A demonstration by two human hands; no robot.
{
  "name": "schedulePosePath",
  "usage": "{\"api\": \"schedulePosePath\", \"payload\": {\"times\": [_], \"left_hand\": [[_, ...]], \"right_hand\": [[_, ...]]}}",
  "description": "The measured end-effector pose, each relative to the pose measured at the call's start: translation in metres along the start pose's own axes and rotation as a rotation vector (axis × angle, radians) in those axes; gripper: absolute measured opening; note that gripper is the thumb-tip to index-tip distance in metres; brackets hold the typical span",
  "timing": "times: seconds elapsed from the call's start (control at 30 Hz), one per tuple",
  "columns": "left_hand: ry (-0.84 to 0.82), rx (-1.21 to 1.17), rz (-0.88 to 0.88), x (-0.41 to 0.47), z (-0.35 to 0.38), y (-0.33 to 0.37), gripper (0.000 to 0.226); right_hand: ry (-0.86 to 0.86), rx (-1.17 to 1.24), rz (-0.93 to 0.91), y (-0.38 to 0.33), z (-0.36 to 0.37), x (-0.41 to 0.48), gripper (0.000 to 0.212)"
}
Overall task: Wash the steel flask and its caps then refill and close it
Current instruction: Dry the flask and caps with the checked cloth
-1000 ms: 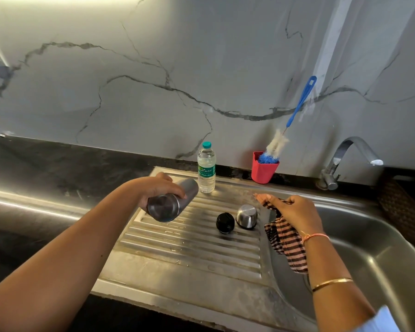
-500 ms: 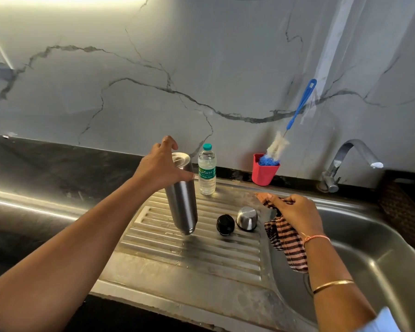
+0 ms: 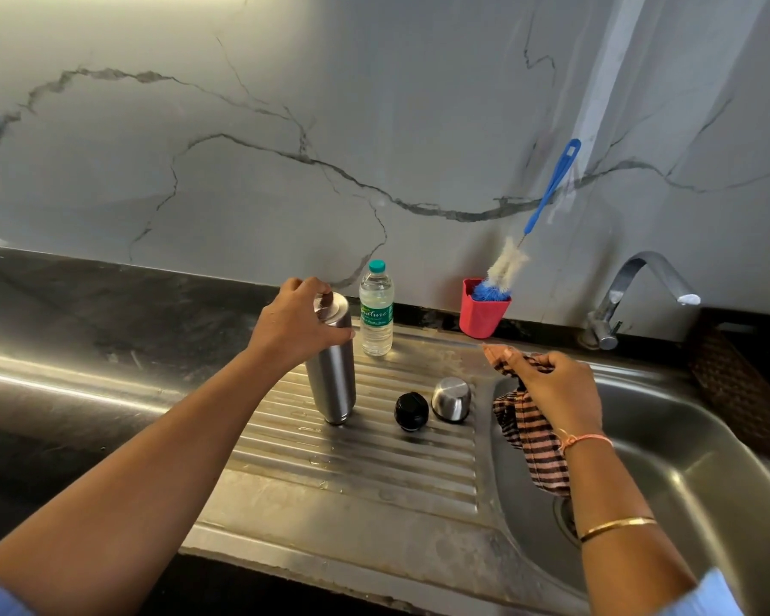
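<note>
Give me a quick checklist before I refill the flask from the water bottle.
1. Steel flask standing on the drainboard, left hand gripping its top: ok.
2. Flask mouth facing up: cannot tell.
3. Black cap and steel cap off, resting on the drainboard: ok.
4. Right hand free: not ok, it holds the striped cloth.
5. Water bottle opened: not ok, its teal cap is on.

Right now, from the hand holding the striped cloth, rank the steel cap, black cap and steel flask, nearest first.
1. The steel cap, just left of the right hand.
2. The black cap, beside it on the left.
3. The steel flask, farthest left, gripped by the left hand.
</note>
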State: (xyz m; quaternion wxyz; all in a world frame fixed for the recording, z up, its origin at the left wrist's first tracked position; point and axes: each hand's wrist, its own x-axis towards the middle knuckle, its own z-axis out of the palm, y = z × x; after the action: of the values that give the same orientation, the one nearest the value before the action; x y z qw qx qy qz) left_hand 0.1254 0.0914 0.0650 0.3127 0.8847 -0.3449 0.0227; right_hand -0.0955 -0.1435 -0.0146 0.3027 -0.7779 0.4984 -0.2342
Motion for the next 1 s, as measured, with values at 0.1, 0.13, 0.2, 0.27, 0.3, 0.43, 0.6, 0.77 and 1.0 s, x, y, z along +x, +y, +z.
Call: {"api": "schedulePosePath", "payload": {"times": [0.1, 0.13, 0.2, 0.27, 0.3, 0.43, 0.6, 0.77, 1.0], "left_hand": [[0.007, -0.001, 0.007, 0.001, 0.002, 0.000, 0.066], [0.008, -0.004, 0.006, 0.002, 0.003, -0.001, 0.067], [0.006, -0.006, 0.003, 0.001, 0.005, -0.001, 0.070], [0.001, -0.010, 0.000, -0.001, 0.009, -0.001, 0.072], [0.002, -0.012, -0.001, -0.003, 0.012, 0.000, 0.073], [0.005, -0.028, -0.006, -0.005, 0.016, -0.003, 0.079], [0.017, -0.034, -0.001, -0.004, 0.016, -0.003, 0.082], [0.030, -0.043, 0.008, -0.002, 0.015, -0.003, 0.078], [0.040, -0.053, 0.028, -0.002, 0.015, -0.004, 0.072]], "right_hand": [[0.011, -0.006, 0.005, 0.000, 0.000, 0.001, 0.061], [0.011, -0.007, 0.005, -0.001, 0.000, 0.001, 0.060], [0.009, 0.002, 0.001, -0.001, 0.002, 0.001, 0.058], [0.003, 0.010, -0.003, 0.000, 0.003, 0.001, 0.059], [0.002, 0.008, -0.004, 0.000, 0.004, 0.001, 0.060], [0.001, 0.009, -0.002, -0.001, 0.005, 0.002, 0.061], [0.004, 0.034, -0.013, -0.001, 0.005, 0.001, 0.054], [0.004, 0.038, -0.019, -0.002, 0.007, 0.001, 0.056], [-0.015, 0.062, -0.014, -0.002, 0.005, -0.002, 0.060]]}}
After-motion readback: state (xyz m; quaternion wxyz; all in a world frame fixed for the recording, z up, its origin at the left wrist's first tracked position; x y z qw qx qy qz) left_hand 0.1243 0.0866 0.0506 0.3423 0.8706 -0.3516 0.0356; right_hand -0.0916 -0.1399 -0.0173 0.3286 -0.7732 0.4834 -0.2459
